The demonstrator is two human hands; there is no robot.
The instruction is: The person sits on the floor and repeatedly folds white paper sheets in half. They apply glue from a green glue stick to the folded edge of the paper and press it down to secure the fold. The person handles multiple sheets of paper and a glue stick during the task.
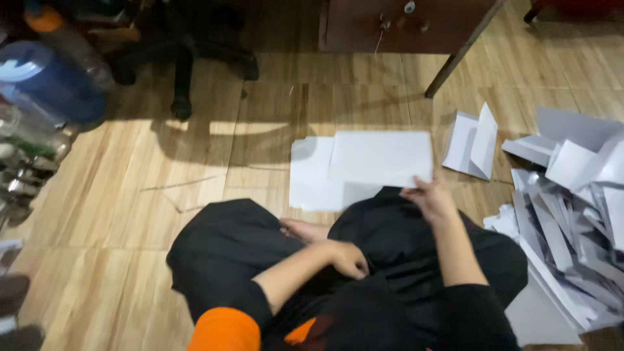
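Right hand (430, 198) pinches the near right corner of a flat white rectangular paper sheet (380, 159), fingers closed on its edge; the sheet lies over other white paper on the wooden floor (195, 162), long axis running left to right. Left hand (348, 259) rests loosely curled, empty, on the black-clad lap.

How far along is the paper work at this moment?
Looks done: one folded sheet stands apart on the floor. In hand: the right hand grips the white paper lying on flat sheets; the left hand rests in the lap. Apparently left: the big heap of papers at right.
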